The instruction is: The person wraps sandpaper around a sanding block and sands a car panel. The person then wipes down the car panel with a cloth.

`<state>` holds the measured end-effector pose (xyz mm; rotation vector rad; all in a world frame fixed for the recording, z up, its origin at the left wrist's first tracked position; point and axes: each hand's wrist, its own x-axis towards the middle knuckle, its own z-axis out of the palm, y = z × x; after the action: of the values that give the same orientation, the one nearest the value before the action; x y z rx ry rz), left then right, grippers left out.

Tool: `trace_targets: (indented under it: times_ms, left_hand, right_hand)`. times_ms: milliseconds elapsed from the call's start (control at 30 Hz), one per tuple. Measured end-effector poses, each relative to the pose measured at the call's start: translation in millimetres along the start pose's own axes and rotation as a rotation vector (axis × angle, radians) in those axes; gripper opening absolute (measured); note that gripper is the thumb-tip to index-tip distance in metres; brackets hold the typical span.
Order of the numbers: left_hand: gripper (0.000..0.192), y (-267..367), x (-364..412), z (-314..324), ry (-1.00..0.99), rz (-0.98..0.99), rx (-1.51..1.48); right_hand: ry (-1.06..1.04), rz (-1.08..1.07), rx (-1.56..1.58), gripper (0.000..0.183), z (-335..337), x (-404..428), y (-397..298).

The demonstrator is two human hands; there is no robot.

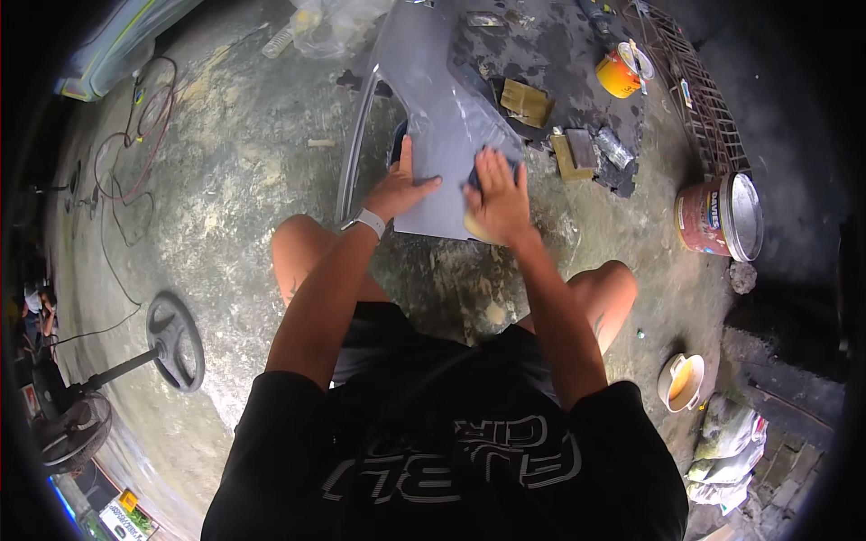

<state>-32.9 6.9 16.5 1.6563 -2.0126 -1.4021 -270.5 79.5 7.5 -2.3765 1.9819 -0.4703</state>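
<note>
A grey-primed car body panel (433,155), with a window-like cutout on its left side, stretches away from between my knees. My left hand (399,189) lies on its near left part, thumb and index finger spread, holding nothing. On the right edge of the panel, my right hand (499,196) presses flat over a dark sanding sheet or pad (475,177). Something pale yellow shows under the heel of that palm; most of it is hidden. The right hand is slightly blurred. A light-strapped watch (371,222) is on my left wrist.
Sandpaper sheets (527,103), a sanding block (580,148) and a plastic bottle (614,149) lie right of the panel. Farther right stand a yellow-orange can (618,71) and a Davies paint bucket (707,215). Left are a hose (160,122), a steering-wheel-shaped fan base (175,341) and its fan head (78,433).
</note>
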Motion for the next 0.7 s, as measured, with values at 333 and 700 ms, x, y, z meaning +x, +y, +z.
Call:
trace_targets:
  times_ms: [333, 700]
  left_hand:
    - [0.121, -9, 3, 7, 0.095, 0.085, 0.035]
    - [0.11, -22, 0, 5, 0.08, 0.058, 0.022]
  right_hand:
    - [-0.043, -0.059, -0.012, 0.072, -8, 9, -7]
    - [-0.07, -0.22, 0.053, 0.073, -28, -87, -65]
